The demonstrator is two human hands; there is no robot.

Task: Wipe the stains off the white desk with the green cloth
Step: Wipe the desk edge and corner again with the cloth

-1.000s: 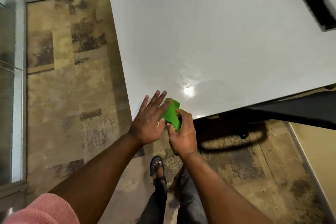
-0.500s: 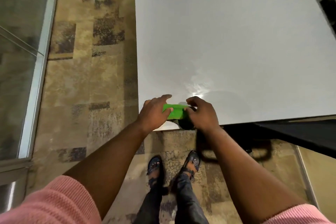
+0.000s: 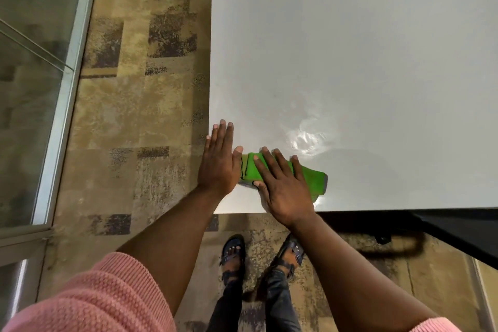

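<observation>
Green cloth (image 3: 310, 178) now unfolded flat on desk (image 3: 350, 48); hands opened, pressing.

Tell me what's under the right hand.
The right hand lies flat on the folded green cloth, which rests on the white desk near its front corner. Whatever desk surface or stain lies beneath is covered.

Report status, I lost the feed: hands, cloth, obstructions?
Right hand flat on green cloth. Left hand flat on white desk corner. Smears ahead, nothing blocking.

Office, white desk (image 3: 350, 62), patterned carpet tiles (image 3: 140, 94), glass partition (image 3: 29, 89)
</observation>
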